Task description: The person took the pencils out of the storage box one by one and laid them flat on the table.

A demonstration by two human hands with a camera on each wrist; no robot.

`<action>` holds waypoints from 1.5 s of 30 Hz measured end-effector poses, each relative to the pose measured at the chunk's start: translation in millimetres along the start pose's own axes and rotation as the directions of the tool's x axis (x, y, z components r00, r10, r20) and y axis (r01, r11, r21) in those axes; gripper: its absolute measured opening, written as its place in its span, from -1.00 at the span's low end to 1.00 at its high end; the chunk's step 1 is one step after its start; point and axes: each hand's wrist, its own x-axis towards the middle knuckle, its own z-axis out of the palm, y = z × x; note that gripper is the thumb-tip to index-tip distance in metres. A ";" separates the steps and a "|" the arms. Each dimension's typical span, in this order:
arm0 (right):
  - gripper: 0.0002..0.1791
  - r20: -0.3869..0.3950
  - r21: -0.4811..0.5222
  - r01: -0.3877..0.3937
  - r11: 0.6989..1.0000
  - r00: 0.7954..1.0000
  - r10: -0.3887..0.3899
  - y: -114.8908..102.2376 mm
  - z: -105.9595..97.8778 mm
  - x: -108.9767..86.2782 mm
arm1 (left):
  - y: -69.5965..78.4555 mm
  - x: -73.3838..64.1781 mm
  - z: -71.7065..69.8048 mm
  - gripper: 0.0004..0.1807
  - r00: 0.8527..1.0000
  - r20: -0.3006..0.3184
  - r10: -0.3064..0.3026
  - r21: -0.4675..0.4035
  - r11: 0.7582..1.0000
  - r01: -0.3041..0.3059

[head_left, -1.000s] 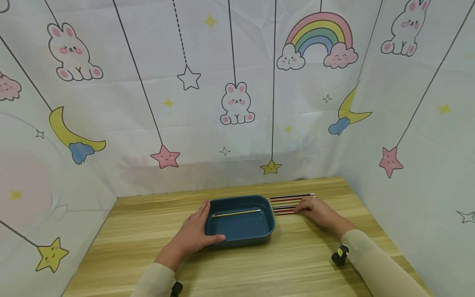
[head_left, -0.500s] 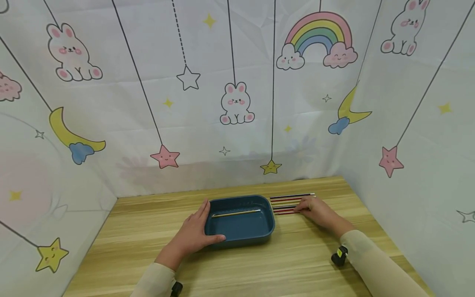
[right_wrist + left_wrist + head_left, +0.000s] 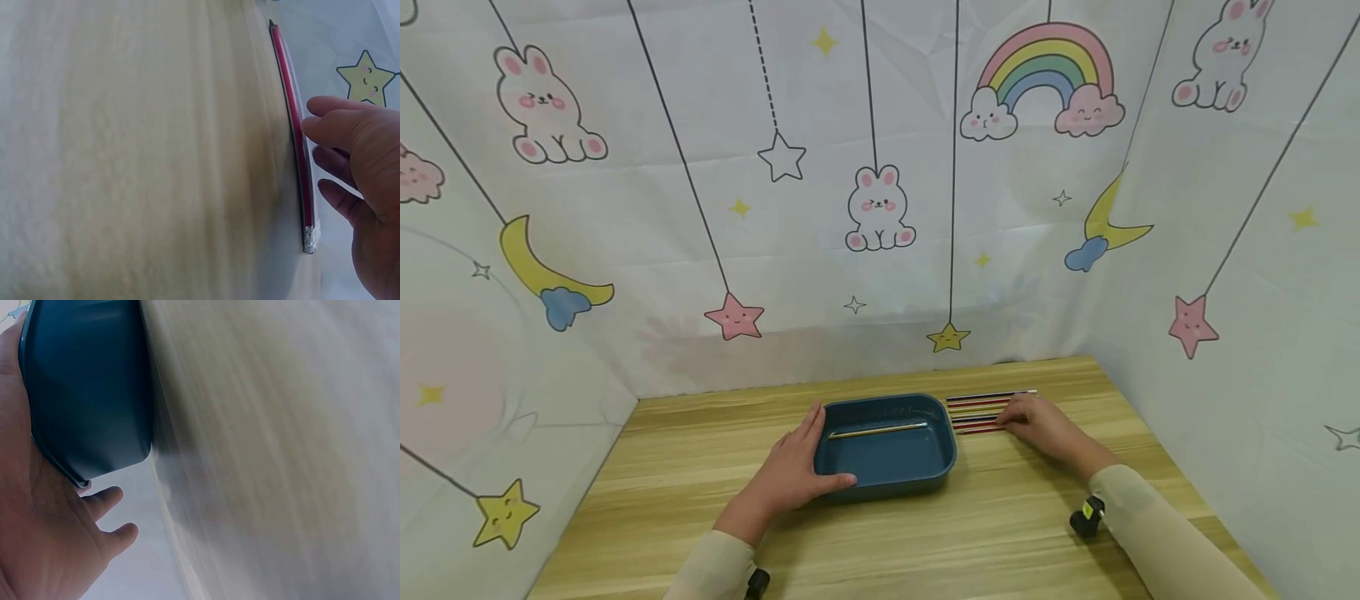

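Note:
In the head view my left hand [image 3: 786,471] rests at the near left corner of a dark blue rectangular tray [image 3: 887,479], its fingers along the left side and the thumb over the front rim. The left wrist view has the palm against the tray's rim [image 3: 81,482], with the fingers extended. Inside the tray lies one yellowish pencil [image 3: 877,431]. To its right, my right hand [image 3: 1045,425] touches the nearest red pencil [image 3: 977,431] with its fingertips. In the right wrist view that red pencil [image 3: 299,137] lies flat on the table, its eraser end towards the wrist.
Several more pencils [image 3: 988,396] lie in a row beside the tray, partly hidden by the right hand. All stand on a wood-grain table [image 3: 917,550]. A white cloth [image 3: 805,267] printed with rabbits and stars encloses its back and sides.

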 end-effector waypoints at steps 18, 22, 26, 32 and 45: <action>-0.82 0.008 0.143 -0.125 0.982 0.992 0.125 -61.4 -5.2 40.5 | 1.3 0.4 -1.9 0.45 1.000 0.004 0.010 0.007 1.000 -0.010; -0.81 0.017 0.172 -0.125 0.977 0.992 0.124 -77.5 -2.8 53.4 | 1.1 0.6 -1.7 0.46 1.000 -0.004 0.018 0.013 1.000 -0.018; -0.78 0.044 0.178 -0.065 0.982 0.997 0.058 -92.8 2.7 66.5 | 0.2 0.5 -1.4 0.46 1.000 -0.002 0.020 0.016 1.000 -0.020; -0.75 0.132 0.128 0.010 0.992 0.991 -0.027 -113.4 16.3 86.9 | 0.1 0.4 -0.7 0.46 1.000 -0.003 0.021 0.008 1.000 -0.021; -0.72 0.263 -0.030 0.103 0.994 0.960 -0.091 -136.3 49.6 114.3 | -2.0 3.1 1.0 0.47 1.000 -0.008 0.014 0.005 1.000 -0.014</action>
